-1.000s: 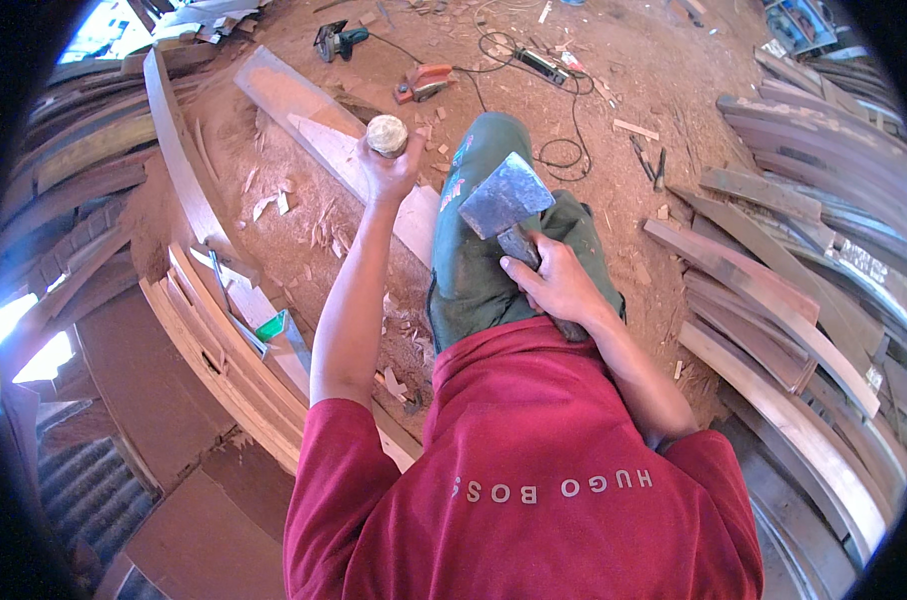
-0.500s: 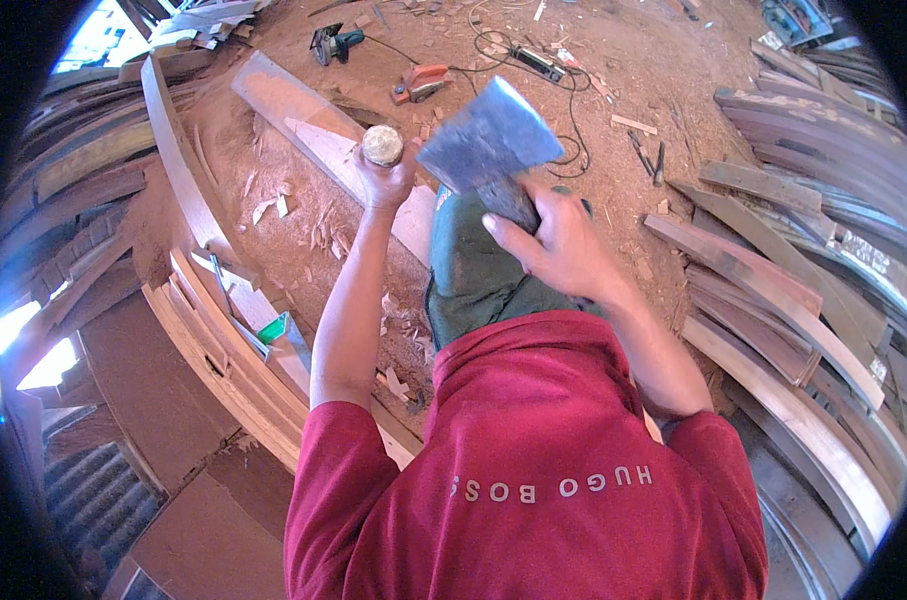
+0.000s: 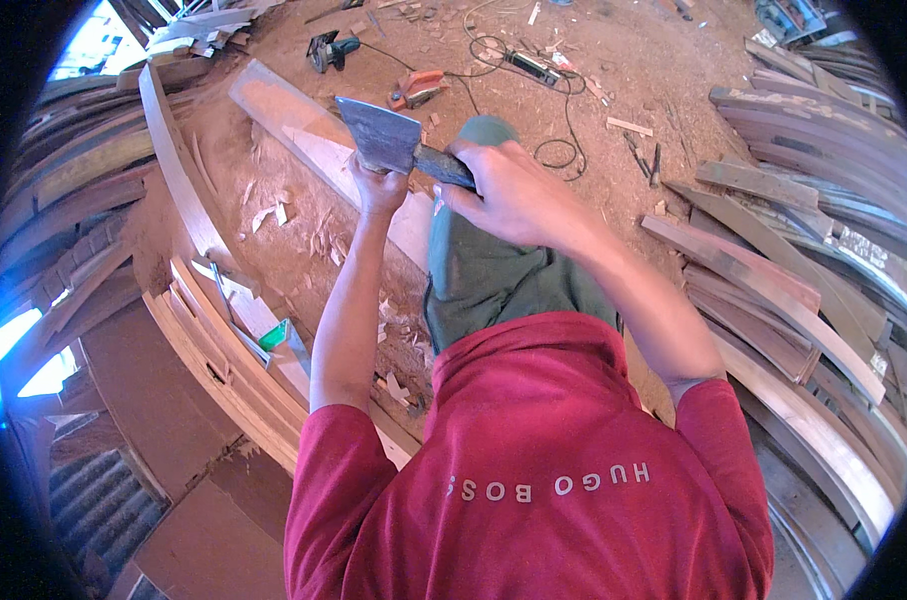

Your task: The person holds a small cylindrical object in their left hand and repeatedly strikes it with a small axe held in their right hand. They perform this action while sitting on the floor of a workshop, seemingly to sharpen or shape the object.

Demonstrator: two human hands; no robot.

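My right hand [image 3: 519, 190] is closed round the short dark handle of a hatchet [image 3: 379, 135]. Its broad grey metal head lies across the top of my left hand [image 3: 382, 188]. That left hand is closed on an upright tool handle with a round pale wooden end, seen in the earlier frame; the hatchet head covers it now. Whether the two touch, I cannot tell. Beneath my left hand runs a long pale wooden plank [image 3: 274, 100] on the ground, beside my leg in green trousers [image 3: 484, 260]. The handle's lower part is hidden.
Ahead lie a corded circular saw [image 3: 332, 50], an orange power tool [image 3: 419, 88] and a power strip [image 3: 534, 66] with loose cable. Stacked curved boards [image 3: 774, 260] line the right, and more timber [image 3: 224, 360] stands on the left. Shavings [image 3: 272, 213] litter the ground.
The hatchet has swung left and down from above my right knee onto the top of my left hand, covering the round wooden end. My left hand has barely moved.
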